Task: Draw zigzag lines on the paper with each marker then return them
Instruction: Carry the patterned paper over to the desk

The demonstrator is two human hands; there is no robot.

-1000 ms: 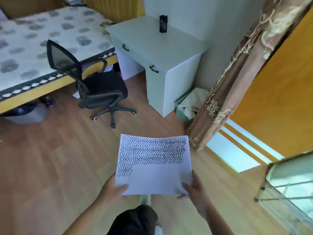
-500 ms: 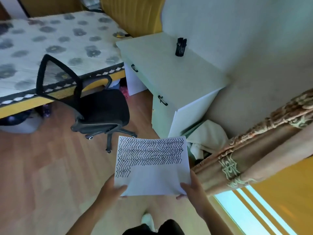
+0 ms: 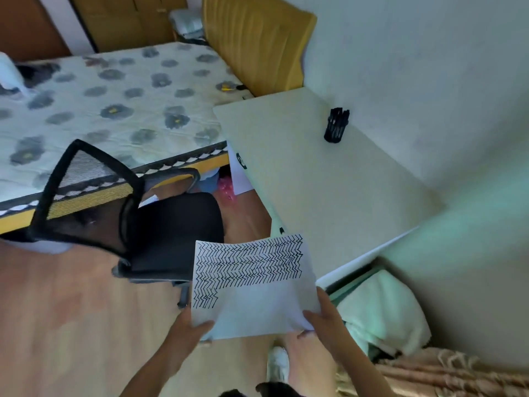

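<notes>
Head view: both hands hold one sheet of paper [image 3: 253, 285] in the air in front of the person, over the wooden floor [image 3: 65, 319]. The left hand [image 3: 187, 329] grips the sheet's near left corner, thumb on top and fingers underneath. The right hand [image 3: 323, 316] pinches the near right corner, thumb on top of the sheet and the rest of the hand along its right edge. The far half of the paper is filled with rows of black zigzag lines; a short block of zigzags sits below them at the left, and the near part is blank.

The far edge of the paper overlaps the near corner of a pale bench [image 3: 320, 196] that stands against the wall. A black holder [image 3: 336, 126] full of dark markers stands on the bench's far side, close to the wall and well apart from the paper. A black mesh chair [image 3: 137, 213] stands left of the bench, just beside the sheet's left edge. Behind the chair lies a bed [image 3: 108, 104] with a flowered cover. A pale cloth [image 3: 383, 313] is bundled on the floor right of the right hand, and a white shoe [image 3: 277, 363] shows below the paper.
</notes>
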